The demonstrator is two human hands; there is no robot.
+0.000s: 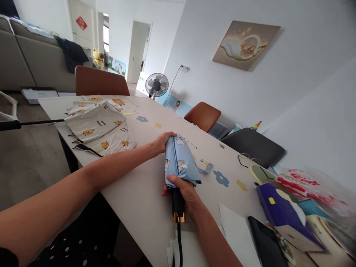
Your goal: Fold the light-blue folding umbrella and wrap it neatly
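A folded light-blue umbrella [182,159] with white cartoon animals on its cloth is held above the table, its black and gold handle toward me. My left hand [164,142] grips the far end of the cloth, fingers partly hidden behind it. My right hand [185,191] wraps round the near end by the handle, thumb on top of the cloth. A black wrist cord hangs from the handle, and a loose blue strap [206,168] sticks out to the right. At the left, a cream umbrella [101,124] with yellow cartoon figures lies partly folded, its black shaft jutting past the table edge.
The long white table [151,178] has printed flowers. On its right are glasses [247,160], a purple box [283,211], a dark phone or tablet [268,241], white paper [236,230] and a plastic bag [314,185]. Chairs [101,81] stand round it; a fan [157,85] is beyond.
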